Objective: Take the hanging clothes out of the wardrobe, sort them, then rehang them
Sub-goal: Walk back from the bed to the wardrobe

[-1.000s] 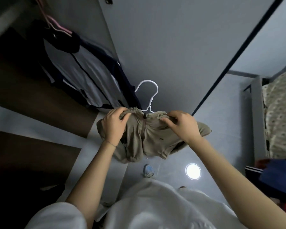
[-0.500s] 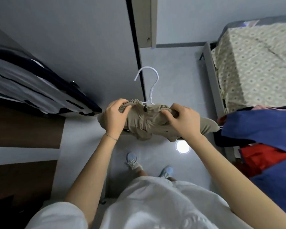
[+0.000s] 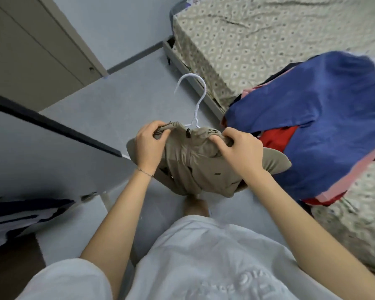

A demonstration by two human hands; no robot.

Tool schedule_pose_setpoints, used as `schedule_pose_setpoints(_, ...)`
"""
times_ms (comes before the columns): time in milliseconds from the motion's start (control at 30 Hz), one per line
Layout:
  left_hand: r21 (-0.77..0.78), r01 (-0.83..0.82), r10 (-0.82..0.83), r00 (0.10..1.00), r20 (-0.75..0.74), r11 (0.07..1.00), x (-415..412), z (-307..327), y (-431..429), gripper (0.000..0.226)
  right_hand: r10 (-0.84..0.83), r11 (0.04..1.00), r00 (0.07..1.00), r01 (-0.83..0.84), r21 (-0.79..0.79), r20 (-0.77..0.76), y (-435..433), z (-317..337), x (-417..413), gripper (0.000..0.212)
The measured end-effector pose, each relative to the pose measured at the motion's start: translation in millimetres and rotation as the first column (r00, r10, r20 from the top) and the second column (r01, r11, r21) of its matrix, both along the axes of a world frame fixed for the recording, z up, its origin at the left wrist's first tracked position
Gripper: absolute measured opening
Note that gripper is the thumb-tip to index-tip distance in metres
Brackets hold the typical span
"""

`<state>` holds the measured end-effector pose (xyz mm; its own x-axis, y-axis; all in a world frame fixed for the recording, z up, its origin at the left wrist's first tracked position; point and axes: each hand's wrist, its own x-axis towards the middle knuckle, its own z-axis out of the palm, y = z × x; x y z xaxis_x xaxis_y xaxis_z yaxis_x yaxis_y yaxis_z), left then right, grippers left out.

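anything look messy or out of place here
The khaki garment is bunched up on its white hanger, gripped by the left hand and right hand. On the bed, blue and red clothes lie heaped.

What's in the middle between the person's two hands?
In the head view, the bunched top of the beige zip-up garment spans from left hand to right hand, with the white wire hanger rising from it.
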<state>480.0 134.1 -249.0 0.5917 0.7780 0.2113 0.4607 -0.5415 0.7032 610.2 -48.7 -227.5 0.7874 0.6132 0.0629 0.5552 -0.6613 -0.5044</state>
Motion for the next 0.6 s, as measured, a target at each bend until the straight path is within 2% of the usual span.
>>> schedule_pose_setpoints(233, -0.089, 0.321, -0.322, 0.947, 0.006, 0.943, 126, -17, -18, 0.006, -0.326, 0.945, 0.945, 0.325, -0.03, -0.035, -49, -8, 68, 0.043)
schedule_pose_setpoints(500, -0.094, 0.577, -0.564, 0.815, 0.134, 0.811, 256, -14, -39, 0.021, -0.586, 0.811, 0.81, 0.585, -0.016, -0.016, -80, 11, 140, 0.047)
schedule_pose_setpoints(600, -0.043, 0.679, -0.665, 0.729, 0.163, 0.733, 292, -13, -52, 0.019, -0.656, 0.754, 0.754, 0.656, -0.016, -0.001, -93, 17, 159, 0.048)
